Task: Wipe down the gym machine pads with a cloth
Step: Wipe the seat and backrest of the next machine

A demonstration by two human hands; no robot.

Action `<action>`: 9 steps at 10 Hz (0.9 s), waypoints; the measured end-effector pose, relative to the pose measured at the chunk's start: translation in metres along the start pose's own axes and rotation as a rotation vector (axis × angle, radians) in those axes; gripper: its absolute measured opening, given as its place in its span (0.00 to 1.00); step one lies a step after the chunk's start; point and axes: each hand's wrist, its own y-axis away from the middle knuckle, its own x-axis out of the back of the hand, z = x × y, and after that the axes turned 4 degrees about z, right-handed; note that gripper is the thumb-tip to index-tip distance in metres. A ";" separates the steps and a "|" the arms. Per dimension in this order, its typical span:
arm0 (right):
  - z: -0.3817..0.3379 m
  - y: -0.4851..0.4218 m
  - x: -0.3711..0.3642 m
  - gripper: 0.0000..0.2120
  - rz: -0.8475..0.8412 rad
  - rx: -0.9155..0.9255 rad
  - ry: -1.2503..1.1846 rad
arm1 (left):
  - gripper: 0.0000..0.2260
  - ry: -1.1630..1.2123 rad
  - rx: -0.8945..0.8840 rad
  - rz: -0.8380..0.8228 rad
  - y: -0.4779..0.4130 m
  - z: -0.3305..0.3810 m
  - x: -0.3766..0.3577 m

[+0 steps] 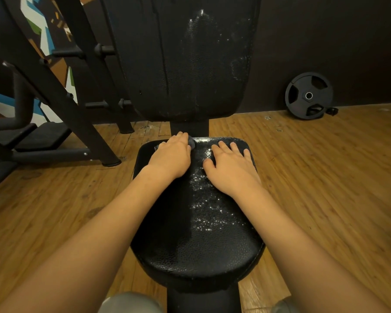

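The left hand (171,154) is lying at the 11 o'clock corner of the seat pad (196,245), its fingers curling down over a dark grey cloth (191,143) and pressing it onto the pad. Only small bits of the cloth are peeking out, at the hand's 2 o'clock and 10 o'clock edges. The right hand (231,164) is resting flat at the pad's 1 o'clock corner, fingers straight and spread, holding nothing. Between the two hands a streak of white glistening specks is running from 12 o'clock down toward the pad's middle. The back pad (185,59) is standing upright at 12 o'clock beyond the seat, showing whitish smears on its upper right part. A weight plate (308,96) is leaning against the dark wall at 2 o'clock, standing on the wooden floor (325,177). The bars of a black machine frame (57,98) are slanting at 10 o'clock
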 end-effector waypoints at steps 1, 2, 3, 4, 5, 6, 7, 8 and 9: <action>0.000 -0.001 0.000 0.29 0.001 0.003 0.000 | 0.23 -0.026 -0.008 0.009 -0.009 0.000 -0.003; 0.000 0.000 0.000 0.29 0.001 0.007 -0.005 | 0.23 -0.048 -0.013 0.003 -0.023 0.002 -0.004; 0.000 0.001 0.000 0.29 0.002 0.009 -0.010 | 0.23 -0.044 -0.025 -0.006 -0.021 -0.001 -0.005; 0.000 0.000 0.000 0.29 0.003 0.008 -0.011 | 0.24 -0.026 -0.041 0.010 -0.005 -0.004 -0.009; 0.001 0.000 -0.001 0.29 0.004 0.006 -0.008 | 0.25 -0.010 -0.042 0.016 0.002 -0.005 -0.011; 0.001 0.000 -0.001 0.29 0.005 0.009 -0.010 | 0.24 -0.011 -0.034 0.004 -0.009 0.000 -0.007; 0.000 0.000 -0.001 0.29 0.007 0.010 -0.008 | 0.24 -0.025 -0.015 -0.002 -0.018 0.005 -0.006; -0.001 0.002 0.000 0.29 0.005 0.007 -0.011 | 0.24 -0.021 -0.009 -0.008 -0.012 0.005 -0.003; -0.001 0.002 0.001 0.29 0.003 0.001 -0.015 | 0.24 0.003 -0.019 -0.006 0.011 0.002 0.000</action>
